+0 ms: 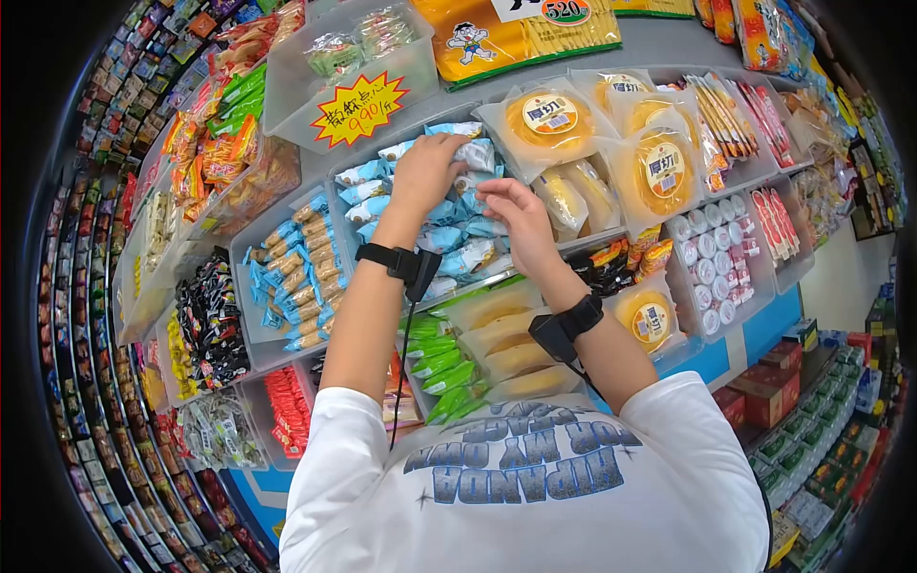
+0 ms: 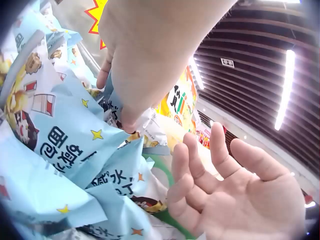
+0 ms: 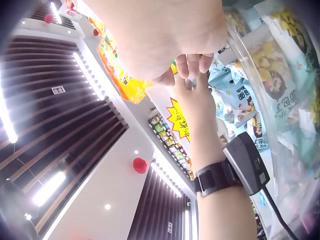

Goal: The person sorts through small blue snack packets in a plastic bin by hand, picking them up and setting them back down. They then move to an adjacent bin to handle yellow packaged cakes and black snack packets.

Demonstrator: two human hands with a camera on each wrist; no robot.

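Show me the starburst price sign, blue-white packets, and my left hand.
Starburst price sign (image 1: 361, 112), head view: centre.
Blue-white packets (image 1: 468, 258), head view: one wrapper.
Left hand (image 1: 430, 170), head view: back of hand.

You can't tell whether your left hand (image 1: 435, 177) pinches one of the blue-and-white packets (image 1: 468, 256), since its fingertips are partly lost among the wrappers in the left wrist view, and the lower packets lie hidden under those on top. The head view's top edge cuts off the large yellow bag (image 1: 535, 48) and its bottom edge your white shirt (image 1: 525, 525), while in the right wrist view your left hand covers part of the starburst price sign (image 3: 177, 120). Labels on the far-left shelves (image 1: 72, 334) are too small for you to read.
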